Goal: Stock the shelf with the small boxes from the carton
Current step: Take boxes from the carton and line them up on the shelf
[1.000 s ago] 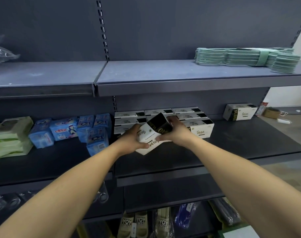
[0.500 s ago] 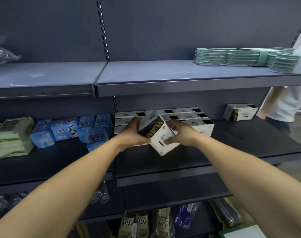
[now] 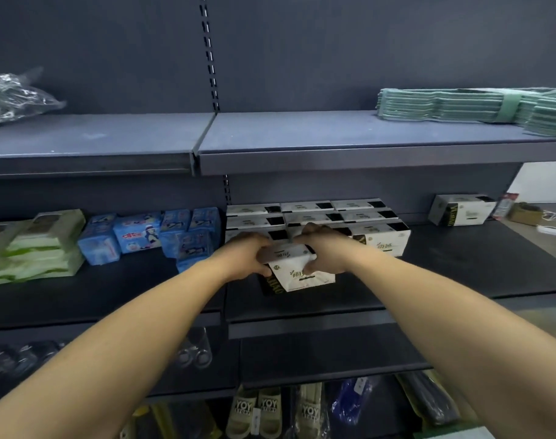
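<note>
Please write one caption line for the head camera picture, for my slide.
Both hands, left hand and right hand, hold a white box before stocked boxes.

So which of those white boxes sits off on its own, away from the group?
The lone white box at the far right of the middle shelf. The others sit packed in rows at the centre, and one more is in the hands.

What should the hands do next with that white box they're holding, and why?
Probably set it down and slide it back. Both hands, left and right, grip the white box just in front of the stacked rows of matching boxes on the dark shelf. It looks a little tilted and sits ahead of the others, so pushing it back would likely line it up with them.
</note>
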{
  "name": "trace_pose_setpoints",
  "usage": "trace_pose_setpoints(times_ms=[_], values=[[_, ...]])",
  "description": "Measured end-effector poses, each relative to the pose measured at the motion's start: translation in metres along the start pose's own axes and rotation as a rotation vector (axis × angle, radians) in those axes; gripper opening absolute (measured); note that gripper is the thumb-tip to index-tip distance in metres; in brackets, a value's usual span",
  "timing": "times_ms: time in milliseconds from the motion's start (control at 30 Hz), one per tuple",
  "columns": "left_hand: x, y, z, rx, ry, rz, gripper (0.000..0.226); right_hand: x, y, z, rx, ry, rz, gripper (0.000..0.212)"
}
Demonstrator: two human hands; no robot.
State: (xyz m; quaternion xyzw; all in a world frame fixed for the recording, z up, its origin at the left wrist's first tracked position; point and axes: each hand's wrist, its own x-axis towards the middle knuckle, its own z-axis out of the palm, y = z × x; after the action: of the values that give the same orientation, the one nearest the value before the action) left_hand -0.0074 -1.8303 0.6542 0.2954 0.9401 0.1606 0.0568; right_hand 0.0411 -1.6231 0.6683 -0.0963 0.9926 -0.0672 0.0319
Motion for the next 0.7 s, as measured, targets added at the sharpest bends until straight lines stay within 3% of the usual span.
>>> trace_pose_setpoints(times_ms=[333, 567, 700], values=[[-0.028, -0.035, -0.012, 0.017, 0.082, -0.069, 0.062, 0.027, -0.053, 0.024, -0.225, 0.151, -0.088, 0.062], [-0.051, -0.057, -0.027, 0.110, 0.197, -0.104, 0.047, 0.044, -0.066, 0.034, -0.215, 0.100, -0.108, 0.058], [-0.063, -0.070, -0.029, 0.144, 0.141, -0.133, 0.046, 0.057, -0.071, 0.045, -0.230, 0.056, -0.050, 0.052]])
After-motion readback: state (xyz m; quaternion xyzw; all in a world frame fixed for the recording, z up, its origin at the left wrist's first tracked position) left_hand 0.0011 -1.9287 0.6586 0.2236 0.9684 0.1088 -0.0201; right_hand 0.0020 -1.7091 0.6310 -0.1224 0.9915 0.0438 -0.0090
